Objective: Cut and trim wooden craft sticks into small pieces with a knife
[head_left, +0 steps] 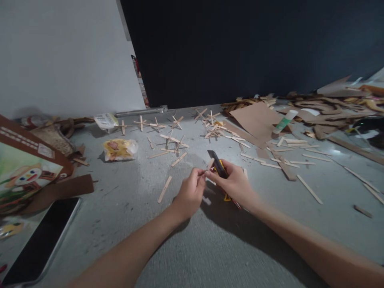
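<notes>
My left hand (192,192) is closed in a pinch on a small wooden craft stick (210,163), holding it up over the grey floor. My right hand (235,184) is wrapped round a yellow and black utility knife (218,165), whose dark blade end points up and to the left, right next to the stick. The two hands meet at the middle of the view. A short pale offcut (206,200) lies on the floor just below them.
Loose craft sticks (165,189) and crossed stick pieces (175,141) litter the floor. Cardboard sheets (255,120) and scraps lie at the back right with a glue tube (285,121). A snack packet (120,149), a picture box (27,172) and a dark phone (42,240) lie left.
</notes>
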Demonstrator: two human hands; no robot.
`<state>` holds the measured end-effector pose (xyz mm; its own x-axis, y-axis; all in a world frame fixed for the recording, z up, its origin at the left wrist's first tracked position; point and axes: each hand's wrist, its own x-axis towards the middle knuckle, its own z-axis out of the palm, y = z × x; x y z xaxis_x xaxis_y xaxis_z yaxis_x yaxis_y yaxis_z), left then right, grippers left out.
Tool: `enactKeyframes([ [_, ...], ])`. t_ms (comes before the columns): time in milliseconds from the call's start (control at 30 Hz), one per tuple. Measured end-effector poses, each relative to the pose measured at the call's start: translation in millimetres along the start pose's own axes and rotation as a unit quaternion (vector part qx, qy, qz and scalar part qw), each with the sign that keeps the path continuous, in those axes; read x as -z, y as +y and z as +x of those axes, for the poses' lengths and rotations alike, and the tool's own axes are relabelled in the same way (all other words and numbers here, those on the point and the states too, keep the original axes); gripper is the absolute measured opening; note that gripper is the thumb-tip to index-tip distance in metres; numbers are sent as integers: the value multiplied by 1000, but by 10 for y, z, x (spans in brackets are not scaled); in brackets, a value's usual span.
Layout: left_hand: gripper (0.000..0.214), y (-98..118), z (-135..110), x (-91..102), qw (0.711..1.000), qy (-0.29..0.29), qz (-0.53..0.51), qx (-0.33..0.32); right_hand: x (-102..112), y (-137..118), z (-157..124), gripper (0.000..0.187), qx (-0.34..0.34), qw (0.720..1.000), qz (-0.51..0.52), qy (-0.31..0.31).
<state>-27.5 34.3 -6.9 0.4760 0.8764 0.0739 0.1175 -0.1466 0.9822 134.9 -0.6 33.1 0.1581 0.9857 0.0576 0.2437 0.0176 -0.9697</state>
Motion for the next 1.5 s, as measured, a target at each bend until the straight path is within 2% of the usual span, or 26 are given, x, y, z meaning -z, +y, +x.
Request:
enactKeyframes([
  [100, 30, 22, -12, 13, 998, -30, 36, -31, -6, -12, -2, 47, -4, 1000, 8, -9],
  [233, 32, 28, 0, 10, 998, -33, 40, -42, -2, 13, -11, 44, -19, 999, 36, -12],
  [467, 38, 28, 17, 3, 998, -30, 42, -44, -29, 34, -28, 43, -32, 996, 79, 24],
  [600, 39, 25, 6, 2, 999, -33, 24, -26, 6, -1, 14, 46, -61, 984, 149, 80],
  [700, 39, -8, 2, 11, 999, -22, 21, -25, 68, -15, 51, 44, -56, 985, 136, 88],
  [833, 38, -59, 20, 27, 999, 13, 15, -29, 148, 8, 89, 39, 3, 998, 14, 59],
  [1000, 36, -77, 54, 35, 998, 58, 17, -20, 208, 83, 124, 31, 74, 990, -119, -10],
  [1133, 30, -46, 58, 41, 996, 66, 51, -20, 228, 128, 126, 47, 86, 975, -204, -34],
  [1233, 24, -2, 54, 49, 994, 46, 90, -32, 231, 110, 124, 52, 67, 976, -201, -58],
  [1367, 24, 42, 50, 59, 994, 21, 100, -33, 219, 68, 131, 48, -3, 983, -155, -100],
  [1500, 25, 38, 48, 70, 995, 11, 97, -32, 197, 43, 118, 48, -22, 985, -125, -117],
])
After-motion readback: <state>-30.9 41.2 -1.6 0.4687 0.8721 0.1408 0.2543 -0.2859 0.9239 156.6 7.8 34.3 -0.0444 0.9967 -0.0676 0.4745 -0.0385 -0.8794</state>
